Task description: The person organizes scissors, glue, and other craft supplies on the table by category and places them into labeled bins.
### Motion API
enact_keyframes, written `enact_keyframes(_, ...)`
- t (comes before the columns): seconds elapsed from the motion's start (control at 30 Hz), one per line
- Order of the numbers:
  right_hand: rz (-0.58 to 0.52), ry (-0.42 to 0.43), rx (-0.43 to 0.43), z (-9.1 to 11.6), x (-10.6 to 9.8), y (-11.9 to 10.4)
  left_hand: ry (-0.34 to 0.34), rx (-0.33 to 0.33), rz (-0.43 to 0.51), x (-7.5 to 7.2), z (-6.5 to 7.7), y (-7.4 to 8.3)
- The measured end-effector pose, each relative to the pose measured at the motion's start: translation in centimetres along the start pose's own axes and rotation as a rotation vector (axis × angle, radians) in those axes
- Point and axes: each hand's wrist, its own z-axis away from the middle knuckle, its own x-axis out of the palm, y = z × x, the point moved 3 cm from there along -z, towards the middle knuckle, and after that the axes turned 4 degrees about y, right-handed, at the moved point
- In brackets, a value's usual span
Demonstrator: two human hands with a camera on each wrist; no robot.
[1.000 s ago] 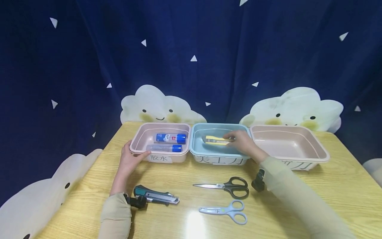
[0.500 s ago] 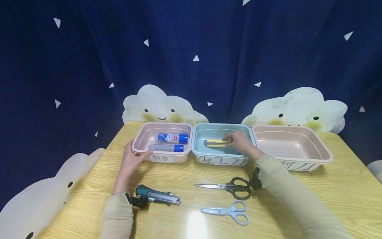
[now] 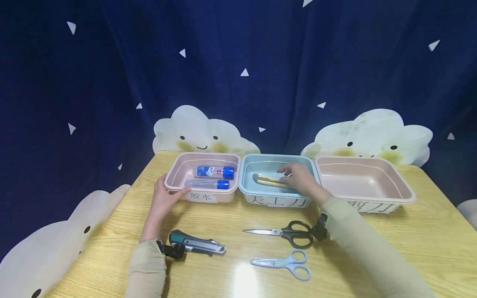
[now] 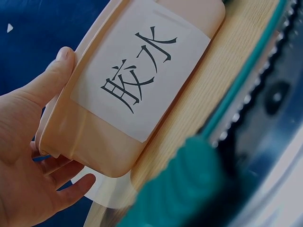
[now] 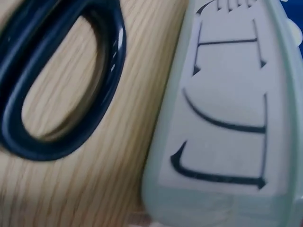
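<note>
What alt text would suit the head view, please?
A person's right hand is at a yellow utility knife in a light-blue plastic bin; the left hand touches a pink plastic bin holding two clear, blue-capped tubes.

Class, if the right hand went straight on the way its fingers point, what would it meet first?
The right hand would probably meet the yellow utility knife first; depth is unclear, so it might instead pass above, towards the far left wall of the light-blue bin.

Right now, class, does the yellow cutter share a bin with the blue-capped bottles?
No, the yellow cutter is inside the blue bin, while the blue-capped bottles lie in the left pink bin.
</note>
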Motion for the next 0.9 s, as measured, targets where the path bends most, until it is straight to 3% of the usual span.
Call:
enact_keyframes(0.23, -0.049, 0.044, -0.061, 1.3, -0.5, -2.9, -0.003, 0.001, -0.001, 0.0, 0.0, 0.3)
enact_keyframes(0.57, -0.131, 0.024, -0.123, 3.9, -0.7, -6.3, -0.003, 0.01, 0.0, 0.3, -0.4, 0.1)
enact_keyframes(0.9, -0.128, -0.002, -0.166, 6.8, 2.1, -10.3, 0.002, 0.012, 0.004, -0.1, 0.0, 0.1)
